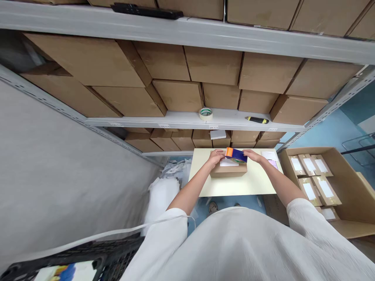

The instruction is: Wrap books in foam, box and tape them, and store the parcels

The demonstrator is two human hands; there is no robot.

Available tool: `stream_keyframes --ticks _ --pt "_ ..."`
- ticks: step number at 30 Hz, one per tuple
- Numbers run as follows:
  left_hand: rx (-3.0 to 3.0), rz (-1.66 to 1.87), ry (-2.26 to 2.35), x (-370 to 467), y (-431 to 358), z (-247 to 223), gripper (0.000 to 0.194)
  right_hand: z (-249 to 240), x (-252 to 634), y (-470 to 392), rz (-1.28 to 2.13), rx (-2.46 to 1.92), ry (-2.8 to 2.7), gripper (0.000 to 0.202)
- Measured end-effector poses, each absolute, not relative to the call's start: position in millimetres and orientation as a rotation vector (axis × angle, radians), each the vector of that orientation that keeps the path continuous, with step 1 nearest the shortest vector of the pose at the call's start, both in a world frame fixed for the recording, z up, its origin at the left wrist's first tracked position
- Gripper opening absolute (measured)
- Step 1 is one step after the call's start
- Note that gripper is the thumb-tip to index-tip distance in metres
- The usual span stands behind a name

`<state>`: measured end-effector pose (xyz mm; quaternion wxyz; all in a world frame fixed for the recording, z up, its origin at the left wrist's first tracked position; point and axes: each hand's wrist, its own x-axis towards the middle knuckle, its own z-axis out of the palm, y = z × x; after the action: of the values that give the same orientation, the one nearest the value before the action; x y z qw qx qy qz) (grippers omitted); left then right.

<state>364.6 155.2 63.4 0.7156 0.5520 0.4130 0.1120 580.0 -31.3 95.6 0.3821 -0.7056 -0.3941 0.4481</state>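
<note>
A blue and orange tape dispenser (238,156) is above a closed cardboard box (228,171) with a white label (229,162) on its top. My right hand (252,155) grips the blue end of the dispenser. At the orange end, my left hand (216,157) has its fingers drawn together over the box's left side. What lies between those fingers is too small to make out. The box rests on a cream tabletop (234,189). Part of its top is hidden under the dispenser and hands.
A shelf rack (187,124) full of cardboard boxes faces me, with a masking tape roll (206,114) and a utility knife (257,120) on it. To the right stands a large open carton (351,195) of labelled small boxes. White packing material (164,195) sits left; a black crate (117,253) is lower left.
</note>
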Motion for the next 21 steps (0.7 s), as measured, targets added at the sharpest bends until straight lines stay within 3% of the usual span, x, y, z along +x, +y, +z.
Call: stream_keyframes --ticks 4,11,21 --pt "1.179 0.274 0.913 363.5 158.4 64.8 0.052 101.4 577.4 -30.6 1.190 -1.851 -1.065 0.032" --pt "1.216 0.299 0.952 354.3 162.8 65.9 0.061 121.5 563.1 -28.2 1.230 -1.868 -1.363 0.070" --pt "1.280 0.390 0.996 334.7 179.3 61.3 0.065 140.5 556.8 -16.9 0.976 -2.243 -1.670 0.057"
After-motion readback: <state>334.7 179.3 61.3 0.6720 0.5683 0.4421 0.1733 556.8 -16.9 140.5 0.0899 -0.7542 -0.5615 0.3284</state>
